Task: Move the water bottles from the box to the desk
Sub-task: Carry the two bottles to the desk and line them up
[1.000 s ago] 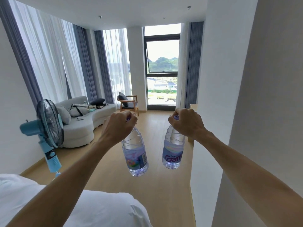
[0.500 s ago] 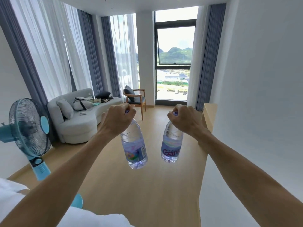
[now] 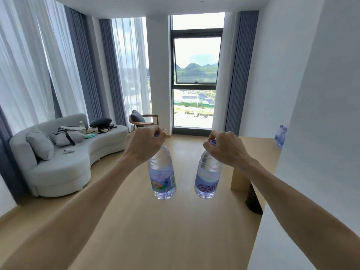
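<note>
At 9 o'clock a sofa (image 3: pixel 58 164) lines the curtained wall, well clear of the walking path. The left hand (image 3: pixel 145 145) has its fingers (image 3: pixel 158 131) wrapped tight around the cap of the left bottle (image 3: pixel 162 176), which hangs upright in the air over the floor. Just beside it, not touching, the right bottle (image 3: pixel 206 178) hangs the same way from the right hand (image 3: pixel 224 149), fingers closed over its purple cap. The surface (image 3: pixel 259 151) is at 2 o'clock, partly behind a white wall corner, and 2 or more bottles (image 3: pixel 280 135) already stand at its far right edge (the box is out of view).

This looks like the carry leg. To do it well, keep both bottles hanging plumb so they do not swing into each other, round the wall corner wide, and lower each base flat onto bare wood short of the standing bottles before loosening the cap grip. A cap hold is weak, so avoid jerks.
</note>
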`<state>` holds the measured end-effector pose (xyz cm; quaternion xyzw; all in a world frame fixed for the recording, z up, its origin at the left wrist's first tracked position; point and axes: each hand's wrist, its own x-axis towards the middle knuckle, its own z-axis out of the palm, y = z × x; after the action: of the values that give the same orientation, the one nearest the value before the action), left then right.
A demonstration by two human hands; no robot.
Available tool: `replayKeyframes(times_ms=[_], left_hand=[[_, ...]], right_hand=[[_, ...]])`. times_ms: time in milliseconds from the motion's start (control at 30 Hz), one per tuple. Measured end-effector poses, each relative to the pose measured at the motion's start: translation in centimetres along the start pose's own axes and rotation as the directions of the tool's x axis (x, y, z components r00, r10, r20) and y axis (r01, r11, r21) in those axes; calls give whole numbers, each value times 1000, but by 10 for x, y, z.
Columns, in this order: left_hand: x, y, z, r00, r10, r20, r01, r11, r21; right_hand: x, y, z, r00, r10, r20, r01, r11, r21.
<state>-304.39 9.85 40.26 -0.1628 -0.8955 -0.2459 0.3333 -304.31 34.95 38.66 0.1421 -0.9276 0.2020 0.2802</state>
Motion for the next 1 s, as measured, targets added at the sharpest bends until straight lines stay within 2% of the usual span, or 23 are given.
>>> replayKeyframes(times_ms=[267,600,1000], left_hand=[[114,-41,104,1000,16,-25,-17,999,-31],[250,-97,257,999,41,9,-41,999,-35],[409,-142,398,999,29,43,-27,998,-54]], right_hand=[[100,86,49,993,107,-46,-109,994,-32],[235,221,126,985,163,-61,-165,986,-25],[376,357,186,966,240,-96,-246,968,-52]])
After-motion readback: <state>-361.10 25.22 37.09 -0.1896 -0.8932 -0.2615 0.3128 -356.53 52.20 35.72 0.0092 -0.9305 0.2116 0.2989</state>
